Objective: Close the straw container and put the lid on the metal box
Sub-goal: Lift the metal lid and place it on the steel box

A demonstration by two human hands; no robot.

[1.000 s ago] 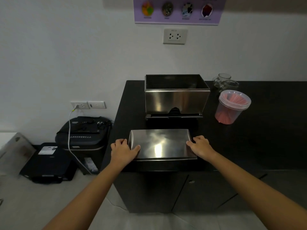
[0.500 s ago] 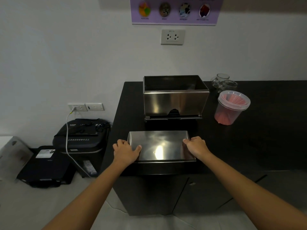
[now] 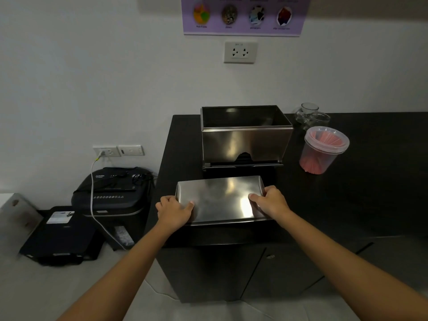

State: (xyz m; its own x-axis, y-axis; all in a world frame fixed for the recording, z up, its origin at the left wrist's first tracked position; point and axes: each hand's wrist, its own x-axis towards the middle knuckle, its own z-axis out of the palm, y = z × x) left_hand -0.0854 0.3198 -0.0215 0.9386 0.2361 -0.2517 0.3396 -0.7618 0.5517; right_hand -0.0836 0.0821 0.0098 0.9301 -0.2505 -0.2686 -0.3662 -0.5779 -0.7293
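Observation:
A flat steel lid (image 3: 220,198) is near the front edge of the black counter (image 3: 370,193). My left hand (image 3: 173,213) grips its left end and my right hand (image 3: 269,201) grips its right end, thumbs on top. Behind it stands the open metal box (image 3: 245,144), its top uncovered. To the right of the box is a clear plastic straw container (image 3: 322,150) holding pink straws, with a clear lid sitting on its rim.
Two glass cups (image 3: 310,114) stand behind the straw container by the wall. On the floor at the left are a black paper shredder (image 3: 113,193) with a white cable and a flat black device (image 3: 60,235). A wall socket (image 3: 240,52) is above the box.
Both hands have tightened on the lid's ends, the right thumb now further onto its top. The lid seems slightly raised at the front. The view has tilted a little.

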